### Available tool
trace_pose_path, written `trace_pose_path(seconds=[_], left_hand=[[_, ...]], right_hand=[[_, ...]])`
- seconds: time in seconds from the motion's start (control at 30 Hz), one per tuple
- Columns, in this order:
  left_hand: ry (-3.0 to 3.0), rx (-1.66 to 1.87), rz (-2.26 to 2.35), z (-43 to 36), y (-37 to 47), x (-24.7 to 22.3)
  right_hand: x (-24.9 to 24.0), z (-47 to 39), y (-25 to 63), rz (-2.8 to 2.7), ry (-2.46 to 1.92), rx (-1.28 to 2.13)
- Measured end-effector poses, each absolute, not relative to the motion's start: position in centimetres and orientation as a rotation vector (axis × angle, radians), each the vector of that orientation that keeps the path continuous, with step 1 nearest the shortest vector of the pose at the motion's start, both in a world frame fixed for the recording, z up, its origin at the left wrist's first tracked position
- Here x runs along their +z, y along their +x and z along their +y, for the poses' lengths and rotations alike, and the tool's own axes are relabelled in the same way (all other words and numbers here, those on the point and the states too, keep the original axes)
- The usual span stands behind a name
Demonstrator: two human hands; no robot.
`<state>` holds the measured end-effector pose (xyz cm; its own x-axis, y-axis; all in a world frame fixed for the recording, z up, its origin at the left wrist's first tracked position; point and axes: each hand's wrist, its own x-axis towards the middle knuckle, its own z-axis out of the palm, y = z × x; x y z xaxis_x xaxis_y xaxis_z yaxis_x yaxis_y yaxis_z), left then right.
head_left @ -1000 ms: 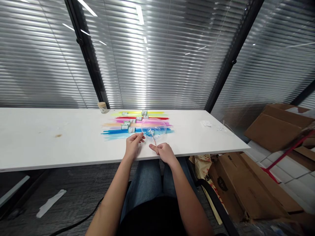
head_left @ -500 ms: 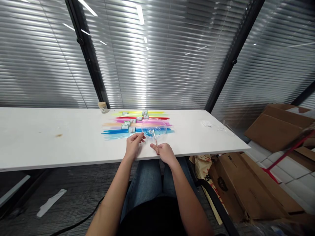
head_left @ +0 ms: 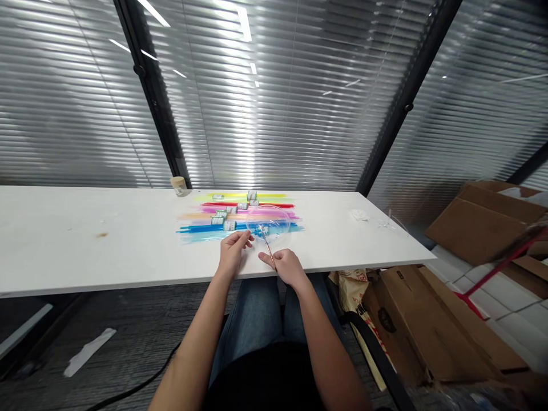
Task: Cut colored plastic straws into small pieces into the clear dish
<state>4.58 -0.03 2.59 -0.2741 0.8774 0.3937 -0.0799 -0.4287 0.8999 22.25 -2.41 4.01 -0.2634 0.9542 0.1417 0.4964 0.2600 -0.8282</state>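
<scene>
Over the front of the table, my right hand [head_left: 287, 267] grips a slim tool with a silver front and a copper-coloured handle [head_left: 269, 250]; its exact kind is too small to tell. The tool's tip reaches into a clear round bowl [head_left: 288, 219], where small blue pieces [head_left: 264, 230] lie. My left hand [head_left: 233, 248] is beside the bowl's near left side, fingers pinched together. What they hold, if anything, cannot be made out. Behind and under the bowl lie bundles of coloured thin sticks [head_left: 201, 229] in yellow, red, pink, orange and blue, with paper labels.
A small jar with a tan lid [head_left: 178, 186] stands at the white table's [head_left: 128, 245] back edge. Crumpled white tissue [head_left: 358, 215] and clear plastic bits [head_left: 387, 223] lie to the right. Cardboard boxes [head_left: 428, 319] and a paper bag [head_left: 353, 285] are on the floor.
In my right hand, the tool has swung left and its tip sits lower, at the blue pieces in the bowl. My left hand has hardly moved.
</scene>
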Motion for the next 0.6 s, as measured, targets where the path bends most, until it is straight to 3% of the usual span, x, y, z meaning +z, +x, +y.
trace_pose_path(seconds=[0.6], left_hand=[[1.338,1.738,1.069,-0.09,4.52,2.57]], right_hand=[[3.96,-2.4,22.26,-1.867,-1.322,0.89]])
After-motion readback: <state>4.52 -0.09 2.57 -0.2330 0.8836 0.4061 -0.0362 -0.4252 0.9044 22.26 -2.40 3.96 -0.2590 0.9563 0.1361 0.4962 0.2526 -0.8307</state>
